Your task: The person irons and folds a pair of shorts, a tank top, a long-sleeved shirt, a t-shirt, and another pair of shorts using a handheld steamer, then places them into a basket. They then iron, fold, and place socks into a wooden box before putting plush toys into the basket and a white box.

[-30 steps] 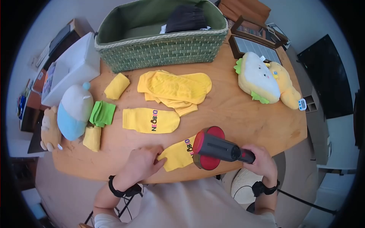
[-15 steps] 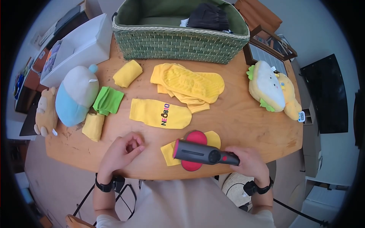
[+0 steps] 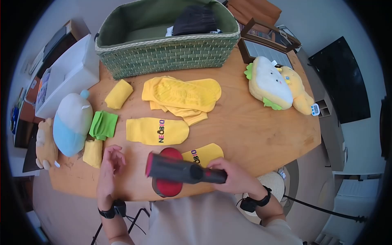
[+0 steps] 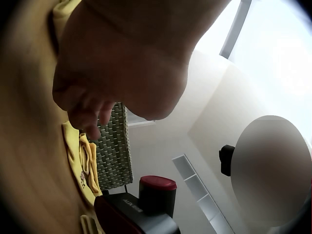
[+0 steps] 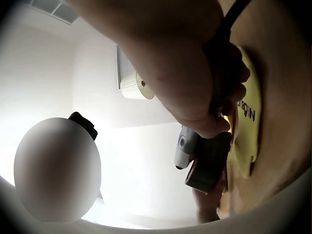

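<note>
My right hand (image 3: 234, 175) grips the handle of a dark grey handheld appliance (image 3: 188, 172) with a round red head. In the head view the appliance overlaps the left part of a yellow sock (image 3: 211, 152) with printed letters, near the table's front edge. My left hand (image 3: 110, 171) holds nothing, its fingers loosely curled, left of the appliance. Behind lies a second lettered yellow sock (image 3: 147, 130), flat on the table. Farther back is a pile of yellow socks (image 3: 183, 94). In the right wrist view my fingers wrap the appliance's handle beside the lettered sock (image 5: 249, 131).
A green woven basket (image 3: 171, 57) with dark cloth inside stands at the back. On the left are a white box (image 3: 77, 77), plush toys (image 3: 73, 126), rolled yellow cloths (image 3: 119, 94) and a folded green cloth (image 3: 103, 125). A sandwich plush (image 3: 269, 83) sits at the right.
My left hand has let go of the near sock and moved left. My right hand has carried the appliance leftward across that sock, uncovering its right end.
</note>
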The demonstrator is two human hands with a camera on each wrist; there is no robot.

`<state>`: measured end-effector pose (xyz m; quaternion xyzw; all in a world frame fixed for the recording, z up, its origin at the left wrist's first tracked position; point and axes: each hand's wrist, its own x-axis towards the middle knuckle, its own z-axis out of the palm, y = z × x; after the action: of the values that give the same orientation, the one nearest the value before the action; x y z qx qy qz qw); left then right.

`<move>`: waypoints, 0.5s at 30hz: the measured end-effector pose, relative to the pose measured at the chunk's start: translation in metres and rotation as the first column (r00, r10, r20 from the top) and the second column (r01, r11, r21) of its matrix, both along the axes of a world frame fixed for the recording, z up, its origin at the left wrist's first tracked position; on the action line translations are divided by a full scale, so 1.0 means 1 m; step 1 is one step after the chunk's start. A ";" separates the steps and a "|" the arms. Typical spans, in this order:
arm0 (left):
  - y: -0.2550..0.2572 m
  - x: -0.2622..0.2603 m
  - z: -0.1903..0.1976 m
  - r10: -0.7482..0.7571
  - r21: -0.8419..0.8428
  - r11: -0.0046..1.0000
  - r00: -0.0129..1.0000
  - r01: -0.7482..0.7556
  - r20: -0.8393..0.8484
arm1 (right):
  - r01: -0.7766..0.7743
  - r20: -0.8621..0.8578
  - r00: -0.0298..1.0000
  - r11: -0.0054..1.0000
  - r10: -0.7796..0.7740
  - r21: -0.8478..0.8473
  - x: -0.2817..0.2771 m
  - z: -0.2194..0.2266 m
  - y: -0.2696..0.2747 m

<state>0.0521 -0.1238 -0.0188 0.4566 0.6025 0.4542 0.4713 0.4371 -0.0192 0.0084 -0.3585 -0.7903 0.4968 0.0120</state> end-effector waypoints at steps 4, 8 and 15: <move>-0.001 0.000 0.004 -0.044 -0.015 0.999 0.998 0.044 -0.039 | 0.253 -0.343 0.861 0.901 -0.375 -0.351 0.061 -0.027 -0.011; 0.002 -0.002 0.008 -0.024 0.014 1.000 0.999 0.024 -0.039 | 0.331 -0.340 0.561 0.581 -0.755 -0.744 0.108 -0.031 -0.002; 0.025 0.009 0.024 -0.106 -0.079 0.992 0.980 0.094 -0.168 | 0.476 -0.261 0.407 0.447 -0.875 -0.757 0.151 -0.036 0.034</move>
<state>0.0606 -0.0986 0.0052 0.5069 0.6330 0.3672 0.4555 0.5885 0.0146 -0.0277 -0.4601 -0.3107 0.7404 0.3789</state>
